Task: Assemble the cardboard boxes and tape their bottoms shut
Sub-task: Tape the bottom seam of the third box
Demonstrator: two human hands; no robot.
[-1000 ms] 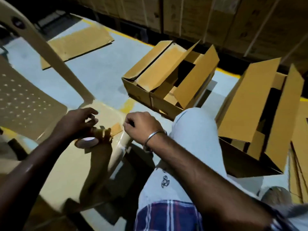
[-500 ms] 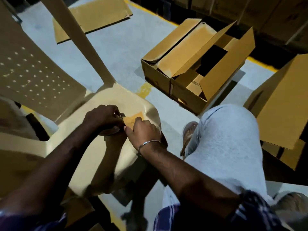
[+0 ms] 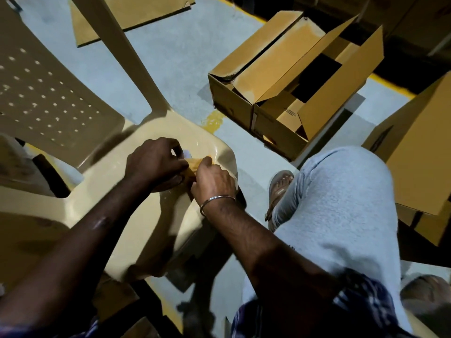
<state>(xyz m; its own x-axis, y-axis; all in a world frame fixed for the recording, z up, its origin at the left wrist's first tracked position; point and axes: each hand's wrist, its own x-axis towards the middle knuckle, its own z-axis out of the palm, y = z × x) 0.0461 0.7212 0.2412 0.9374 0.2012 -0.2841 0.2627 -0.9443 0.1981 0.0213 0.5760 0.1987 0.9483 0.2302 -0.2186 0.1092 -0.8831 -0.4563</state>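
I see both hands meeting over the seat of a beige plastic chair [image 3: 117, 196]. The left hand [image 3: 152, 162] has its fingers curled around a roll of brown tape [image 3: 191, 164], most of which is hidden under the hand, so I cannot make out its full shape. The right hand [image 3: 213, 180], with a metal bangle [image 3: 216, 201] at the wrist, pinches the tape's loose end between thumb and fingertips, touching the left hand's fingers. Beyond the chair, on the grey floor [image 3: 170, 59], stands an open cardboard box [image 3: 280, 76] with its flaps up, well apart from the hands. A second cardboard box [image 3: 419, 152] sits at the right edge, just beside my raised knee in grey trousers [image 3: 341, 203]. A flat cardboard sheet [image 3: 136, 11] lies on the floor at the top, behind the chair's leg.
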